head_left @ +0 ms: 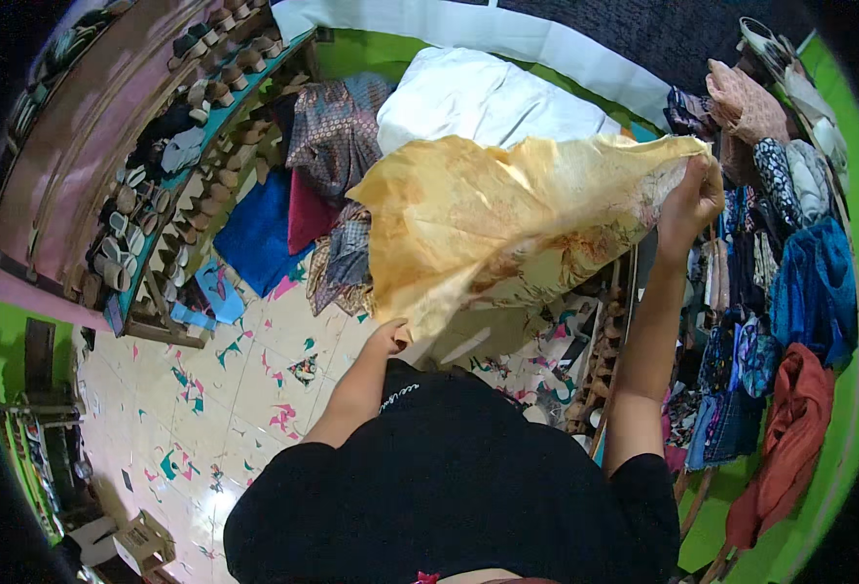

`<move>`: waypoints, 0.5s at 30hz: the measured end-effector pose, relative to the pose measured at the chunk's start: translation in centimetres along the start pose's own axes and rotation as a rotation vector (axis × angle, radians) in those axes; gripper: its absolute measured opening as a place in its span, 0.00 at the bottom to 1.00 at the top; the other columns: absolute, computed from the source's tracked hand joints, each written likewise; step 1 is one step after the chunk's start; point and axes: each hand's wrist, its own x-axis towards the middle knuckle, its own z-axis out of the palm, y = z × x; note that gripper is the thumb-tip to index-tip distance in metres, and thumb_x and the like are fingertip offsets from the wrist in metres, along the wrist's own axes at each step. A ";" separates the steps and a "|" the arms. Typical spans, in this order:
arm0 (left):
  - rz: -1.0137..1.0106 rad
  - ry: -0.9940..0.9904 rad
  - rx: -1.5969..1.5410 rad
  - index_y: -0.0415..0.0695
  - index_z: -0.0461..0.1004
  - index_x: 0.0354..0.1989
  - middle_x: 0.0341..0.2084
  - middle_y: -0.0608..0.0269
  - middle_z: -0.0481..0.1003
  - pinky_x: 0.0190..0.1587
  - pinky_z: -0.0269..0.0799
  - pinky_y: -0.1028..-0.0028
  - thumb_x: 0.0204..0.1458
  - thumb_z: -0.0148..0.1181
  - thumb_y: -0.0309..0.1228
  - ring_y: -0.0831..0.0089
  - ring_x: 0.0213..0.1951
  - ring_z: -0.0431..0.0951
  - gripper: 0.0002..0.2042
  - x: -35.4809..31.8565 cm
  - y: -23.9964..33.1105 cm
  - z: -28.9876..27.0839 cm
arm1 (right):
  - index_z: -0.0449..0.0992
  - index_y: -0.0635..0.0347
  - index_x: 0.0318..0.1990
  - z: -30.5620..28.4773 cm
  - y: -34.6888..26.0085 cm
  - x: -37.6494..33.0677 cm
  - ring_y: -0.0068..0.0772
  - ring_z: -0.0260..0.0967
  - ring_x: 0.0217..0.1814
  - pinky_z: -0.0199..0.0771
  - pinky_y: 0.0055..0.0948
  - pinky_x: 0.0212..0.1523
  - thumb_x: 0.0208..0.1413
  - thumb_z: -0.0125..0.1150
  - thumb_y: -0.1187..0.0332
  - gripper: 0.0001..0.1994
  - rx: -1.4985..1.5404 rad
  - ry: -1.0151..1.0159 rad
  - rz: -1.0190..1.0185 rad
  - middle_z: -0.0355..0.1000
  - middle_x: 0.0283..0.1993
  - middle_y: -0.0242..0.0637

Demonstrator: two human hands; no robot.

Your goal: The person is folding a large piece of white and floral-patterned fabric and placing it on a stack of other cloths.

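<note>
Open patterned tile floor (225, 389) lies free toward 7 o'clock; the wooden shoe rack (171, 185) walls off 10 o'clock; heaped folded fabrics (332, 165) block 12 o'clock; hanging colourful clothes (780, 273) crowd 3 o'clock.

shoe rack (171, 185), folded blue cloth (254, 234), white sheet (488, 97), hanging garments (789, 243), cardboard box (142, 540)
</note>
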 end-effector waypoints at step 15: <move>-0.513 0.702 1.584 0.60 0.33 0.58 0.50 0.51 0.57 0.47 0.58 0.52 0.28 0.66 0.31 0.54 0.51 0.57 0.51 -7.6 5.3 -8.0 | 0.56 0.54 0.17 -8.5 2.8 -12.0 0.20 0.50 0.14 0.53 0.20 0.18 0.53 0.39 0.67 0.12 0.588 -0.307 0.900 0.52 0.12 0.28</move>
